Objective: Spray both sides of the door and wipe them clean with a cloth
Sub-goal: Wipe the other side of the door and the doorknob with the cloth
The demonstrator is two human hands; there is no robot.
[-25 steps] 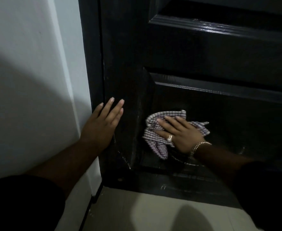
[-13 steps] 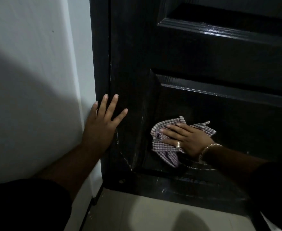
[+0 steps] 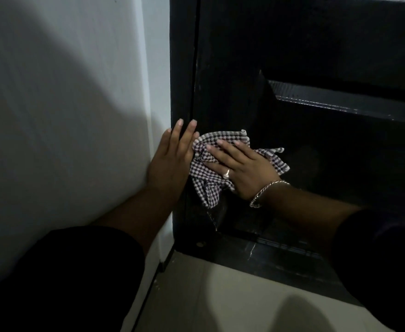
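The black panelled door [image 3: 304, 56] fills the right half of the view, with its dark frame [image 3: 181, 68] at its left edge. My right hand [image 3: 242, 167], fingers straight, presses a checked cloth [image 3: 208, 183] flat against the door's lower left stile. The cloth is crumpled and hangs a little below the palm. My left hand [image 3: 170, 159] rests flat with straight fingers on the door frame and the wall corner, its fingertips touching the cloth's left edge. No spray bottle is in view.
A white wall [image 3: 65, 104] stands to the left of the frame. Pale floor tiles [image 3: 220, 295] lie below the door's bottom rail [image 3: 268, 250]. Shadows fall across the wall and the floor.
My right hand has slid the cloth to the left, from the recessed lower panel onto the stile beside the frame. It now reaches my left hand, which has kept its place on the frame.
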